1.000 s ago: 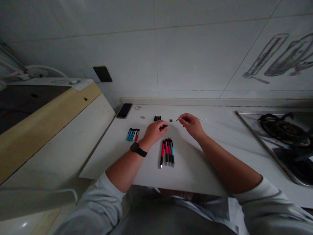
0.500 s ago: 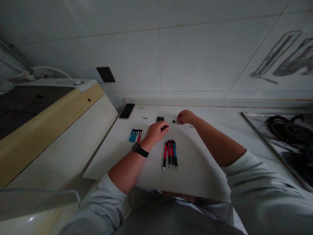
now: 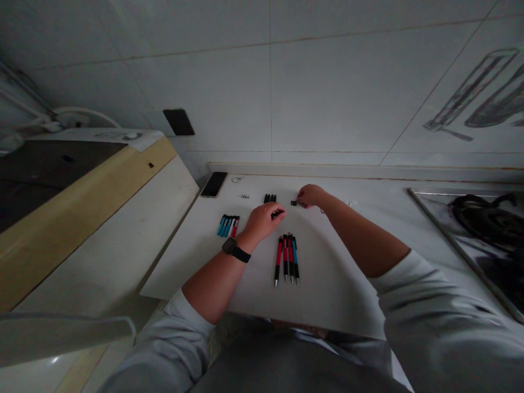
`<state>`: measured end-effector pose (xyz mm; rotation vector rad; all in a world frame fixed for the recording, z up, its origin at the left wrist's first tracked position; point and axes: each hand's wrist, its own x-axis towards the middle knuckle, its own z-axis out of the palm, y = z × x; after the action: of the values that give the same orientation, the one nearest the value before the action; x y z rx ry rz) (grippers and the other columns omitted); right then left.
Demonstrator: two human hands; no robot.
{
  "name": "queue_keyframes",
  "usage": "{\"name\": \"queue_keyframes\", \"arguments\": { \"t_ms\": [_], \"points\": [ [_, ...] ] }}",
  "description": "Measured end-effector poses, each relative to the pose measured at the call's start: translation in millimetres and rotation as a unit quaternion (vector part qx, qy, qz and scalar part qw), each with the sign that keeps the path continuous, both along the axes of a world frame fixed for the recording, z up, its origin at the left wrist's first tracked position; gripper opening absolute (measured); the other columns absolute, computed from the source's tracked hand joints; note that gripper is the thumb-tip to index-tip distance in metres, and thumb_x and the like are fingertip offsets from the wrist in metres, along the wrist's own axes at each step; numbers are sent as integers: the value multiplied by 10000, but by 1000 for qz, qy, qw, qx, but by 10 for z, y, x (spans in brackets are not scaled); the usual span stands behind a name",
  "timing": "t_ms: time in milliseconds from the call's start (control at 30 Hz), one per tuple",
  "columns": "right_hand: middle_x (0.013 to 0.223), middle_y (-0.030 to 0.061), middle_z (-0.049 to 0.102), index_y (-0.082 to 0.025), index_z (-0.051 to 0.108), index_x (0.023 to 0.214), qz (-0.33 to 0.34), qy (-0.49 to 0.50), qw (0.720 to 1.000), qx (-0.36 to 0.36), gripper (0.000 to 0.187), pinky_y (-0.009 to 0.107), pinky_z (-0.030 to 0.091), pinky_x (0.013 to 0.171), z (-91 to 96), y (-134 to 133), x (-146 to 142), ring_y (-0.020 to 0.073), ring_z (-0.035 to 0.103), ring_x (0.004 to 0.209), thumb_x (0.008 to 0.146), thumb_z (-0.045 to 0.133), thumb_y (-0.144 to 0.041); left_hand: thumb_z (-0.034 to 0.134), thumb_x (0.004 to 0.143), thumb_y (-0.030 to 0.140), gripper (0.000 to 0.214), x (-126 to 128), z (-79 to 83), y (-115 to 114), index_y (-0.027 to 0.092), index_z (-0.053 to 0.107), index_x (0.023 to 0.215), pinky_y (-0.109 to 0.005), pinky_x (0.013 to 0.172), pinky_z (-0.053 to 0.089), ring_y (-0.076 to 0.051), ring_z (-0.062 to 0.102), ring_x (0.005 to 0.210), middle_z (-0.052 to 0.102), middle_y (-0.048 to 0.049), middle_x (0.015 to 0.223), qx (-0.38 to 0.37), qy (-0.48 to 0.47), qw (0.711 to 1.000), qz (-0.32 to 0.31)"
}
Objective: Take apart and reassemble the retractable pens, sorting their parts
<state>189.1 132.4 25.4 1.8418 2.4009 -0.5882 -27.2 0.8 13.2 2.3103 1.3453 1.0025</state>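
My left hand [image 3: 265, 221], wearing a black watch, is closed on a small black pen part [image 3: 277, 214] above the middle of the table. Farther right, my right hand [image 3: 311, 196] has its fingertips pinched together at the tabletop; what they hold, if anything, is too small to make out. Just left of those fingertips lie tiny dark pieces [image 3: 293, 202]. Behind my left hand is a row of black pen parts [image 3: 269, 198]. Several assembled pens [image 3: 288, 259], red and blue with black grips, lie side by side nearer my body. Blue and red pen barrels [image 3: 228, 225] lie left of my left hand.
Small springs [image 3: 244, 196], a ring-like item [image 3: 236, 179] and a phone [image 3: 213, 184] lie at the table's back left. Small clear pieces [image 3: 350, 203] sit beyond my right forearm. A gas stove [image 3: 483, 218] stands right; a white appliance [image 3: 123, 218] borders the left.
The view has shifted slightly. My right fingertips have moved a little toward the tiny dark pieces. My left hand keeps its hold on the black pen part.
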Motion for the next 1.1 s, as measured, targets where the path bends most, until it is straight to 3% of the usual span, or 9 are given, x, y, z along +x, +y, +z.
{"name": "queue_keyframes", "arguments": {
  "t_ms": [100, 367, 667, 1100],
  "points": [
    [648, 31, 726, -188, 800, 877, -11, -12, 999, -33, 173, 250, 506, 662, 10, -20, -11, 171, 680, 646, 842, 643, -251, 682, 944, 252, 80, -5, -3, 8, 210, 716, 1004, -319, 870, 548, -189, 711, 951, 767, -46, 1022, 4, 1, 1000, 2],
    [667, 63, 732, -184, 813, 936, -8, -24, 1000, -3, 200, 303, 521, 717, 33, -46, -35, 225, 696, 718, 803, 670, -223, 685, 939, 247, 89, -13, -30, 22, 216, 717, 1016, -324, 878, 558, -191, 714, 959, 768, -48, 1029, -11, -2, 1000, -6],
    [679, 53, 734, -196, 806, 1029, -17, -14, 1000, 13, 263, 288, 525, 720, 22, -77, -21, 210, 693, 715, 818, 651, -224, 698, 934, 263, 87, -11, -53, 37, 211, 720, 1000, -327, 856, 557, -198, 718, 944, 771, -50, 1027, -17, 8, 1000, -4],
    [701, 66, 732, -185, 816, 985, -20, -16, 999, 31, 236, 276, 502, 761, 53, -115, -47, 220, 700, 779, 809, 660, -196, 709, 926, 249, 75, 5, -27, 23, 210, 724, 989, -333, 873, 554, -200, 714, 937, 771, -54, 1016, -19, 24, 1000, -4]
  ]
}}
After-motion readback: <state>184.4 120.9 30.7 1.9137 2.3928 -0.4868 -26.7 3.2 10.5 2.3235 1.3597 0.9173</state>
